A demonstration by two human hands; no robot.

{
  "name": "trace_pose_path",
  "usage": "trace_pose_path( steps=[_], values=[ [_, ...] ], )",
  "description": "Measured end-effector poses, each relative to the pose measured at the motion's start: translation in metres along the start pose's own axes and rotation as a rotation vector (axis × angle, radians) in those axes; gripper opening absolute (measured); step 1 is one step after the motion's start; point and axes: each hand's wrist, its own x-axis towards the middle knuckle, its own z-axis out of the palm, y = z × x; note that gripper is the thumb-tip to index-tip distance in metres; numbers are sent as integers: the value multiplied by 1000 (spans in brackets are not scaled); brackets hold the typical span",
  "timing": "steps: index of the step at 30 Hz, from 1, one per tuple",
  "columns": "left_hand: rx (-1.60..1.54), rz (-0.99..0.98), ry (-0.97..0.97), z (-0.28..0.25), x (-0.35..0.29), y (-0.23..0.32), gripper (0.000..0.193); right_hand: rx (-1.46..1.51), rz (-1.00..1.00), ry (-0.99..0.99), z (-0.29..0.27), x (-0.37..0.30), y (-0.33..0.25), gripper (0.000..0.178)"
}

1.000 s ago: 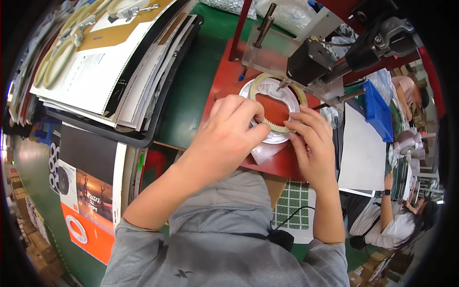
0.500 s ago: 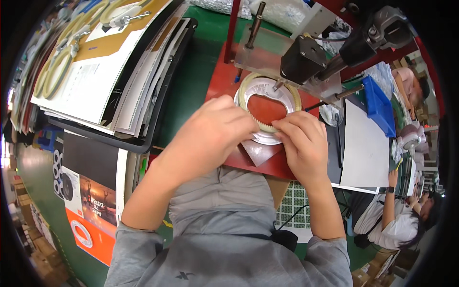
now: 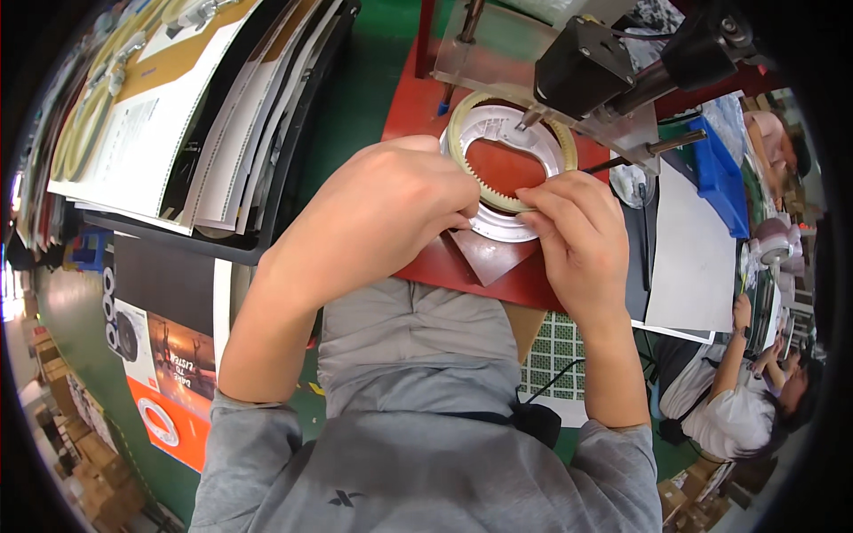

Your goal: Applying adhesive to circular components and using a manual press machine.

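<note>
A cream ring with inner teeth point(image 3: 503, 199) sits tilted over a white ring-shaped part point(image 3: 499, 227) on a red base plate point(image 3: 414, 98). My left hand point(image 3: 400, 197) has its fingers closed at the near left edge of the toothed ring. My right hand point(image 3: 586, 222) pinches the near right edge of that ring with thumb and fingers. Just above the rings' far right side hangs a black block point(image 3: 582, 67) with a small metal tip point(image 3: 531, 116). My left fingertips are partly hidden behind the hand.
A clear plate point(image 3: 498, 71) on metal rods spans the fixture. Stacked papers and cream rings fill a black tray point(image 3: 284, 169) on the left. A blue bin point(image 3: 721, 182) and a grey sheet point(image 3: 684, 266) lie to the right. Two people sit farther right.
The view has shifted, so the fixture and rings appear higher in the picture. Both hands stay on the toothed ring's near edge, with little visible change in grip.
</note>
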Motion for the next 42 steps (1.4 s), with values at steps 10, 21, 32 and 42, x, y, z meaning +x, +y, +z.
trace_pose_path(
  steps=[10, 21, 32, 42],
  values=[
    [254, 8, 96, 11, -26, 22, 24, 13, -11, -44, -3, 4, 5, 28],
    [147, -82, 141, 27, -46, 20, 41, -86, -68, -55, -10, 3, -7, 26],
    [28, -151, 284, 40, -57, 24, 47, -92, -21, 7, 4, -4, -30, 27],
    [-3, -300, 479, 46, -23, 14, 17, -89, 39, -27, 4, -2, -42, 24]
  ],
)
